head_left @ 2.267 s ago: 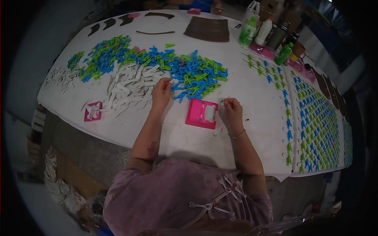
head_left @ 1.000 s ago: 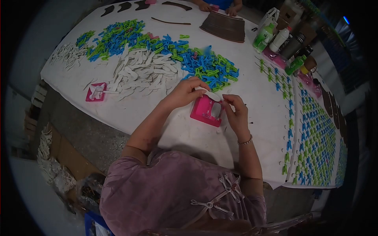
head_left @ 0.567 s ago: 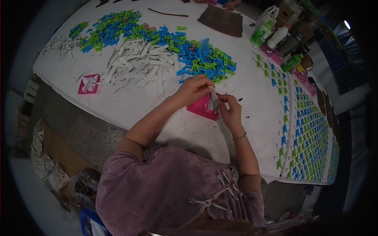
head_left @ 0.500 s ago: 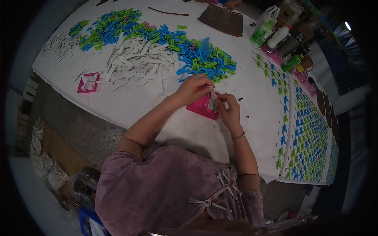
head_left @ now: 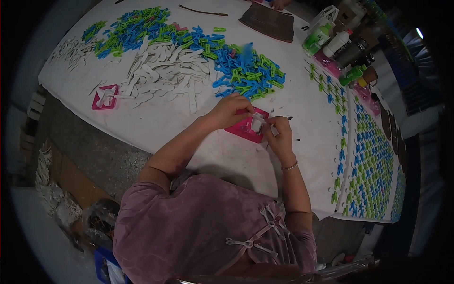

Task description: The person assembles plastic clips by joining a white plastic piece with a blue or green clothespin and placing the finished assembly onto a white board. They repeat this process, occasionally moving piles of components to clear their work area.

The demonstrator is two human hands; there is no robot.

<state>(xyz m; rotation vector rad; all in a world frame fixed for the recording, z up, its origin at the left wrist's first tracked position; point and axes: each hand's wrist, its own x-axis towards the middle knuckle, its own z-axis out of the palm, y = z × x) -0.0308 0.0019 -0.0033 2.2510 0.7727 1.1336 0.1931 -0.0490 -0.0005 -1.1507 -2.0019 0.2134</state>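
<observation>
Above a pink tray [head_left: 241,134], both hands meet at a small white strip [head_left: 259,116]. My left hand [head_left: 235,112] pinches its left end, and the fingers of my right hand [head_left: 278,134] close on its right end. White material lies inside the tray beneath the strip. Just beyond my hands is a heap of blue and green clothespins [head_left: 248,73]. Left of it lies a pile of flat white pieces [head_left: 165,71].
A second pink tray [head_left: 105,97] with white material sits at the left. Bottles [head_left: 336,42] stand at the back right. Rows of clipped clothespins [head_left: 371,161] cover the right side. A co-worker's hand [head_left: 279,4] shows at the far edge, near a brown slab [head_left: 267,22].
The white strip has turned from nearly upright to slanting between my hands. My right hand has shifted slightly right. At the far edge, the co-worker's hands have moved.
</observation>
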